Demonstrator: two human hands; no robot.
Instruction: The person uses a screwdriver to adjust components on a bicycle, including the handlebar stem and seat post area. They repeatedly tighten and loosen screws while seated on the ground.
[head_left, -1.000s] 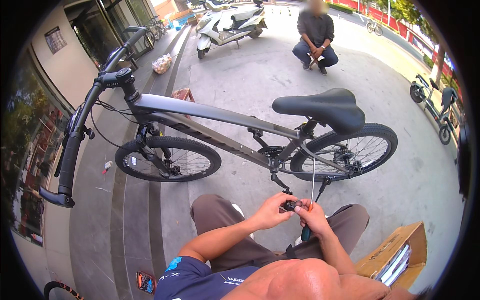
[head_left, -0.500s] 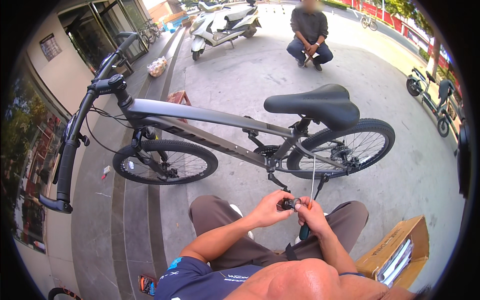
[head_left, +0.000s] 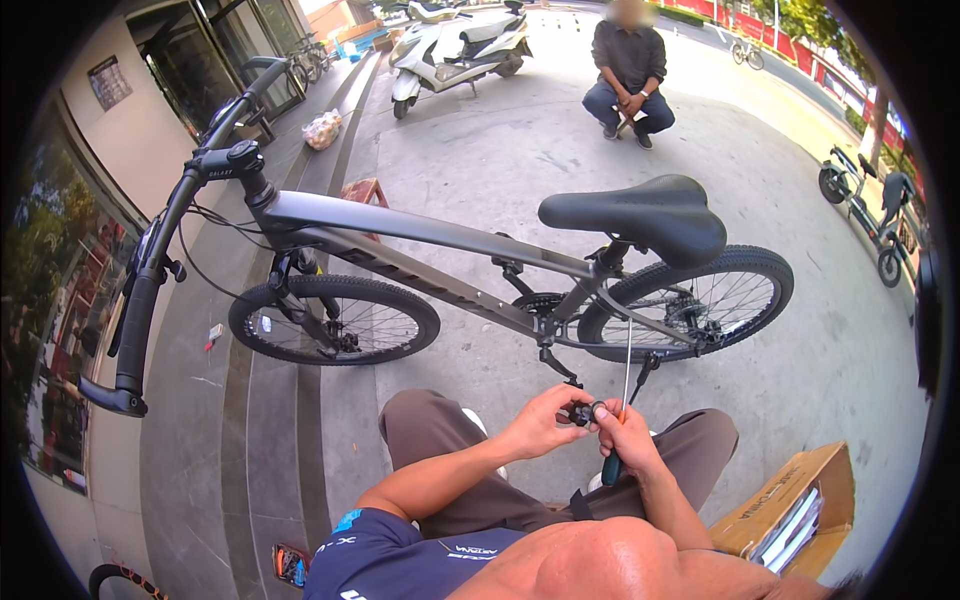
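Observation:
In front of my lap, my left hand (head_left: 542,424) pinches a small black part (head_left: 581,412) with a ring-like end, perhaps a clamp. The thumb and finger of my right hand (head_left: 627,442) touch the part's right side. That same hand grips a long screwdriver (head_left: 629,352); its dark green handle hangs below the palm and its thin metal shaft points up and away. Just beyond my hands stands a grey bicycle (head_left: 420,278), front end to the left. Its black saddle (head_left: 640,217) is at the right, and its pedal and kickstand come close to my fingers.
An open cardboard box (head_left: 790,510) with papers sits at my lower right. Steps (head_left: 265,440) run along the left, with a small tool box (head_left: 291,565) on them. A red stool (head_left: 364,196) stands behind the bicycle. Farther off are a white scooter (head_left: 455,55) and a squatting person (head_left: 628,75).
The black part has turned slightly between my fingers, its ring showing less openly. My hands stay almost in place, and the whole view has shifted a little.

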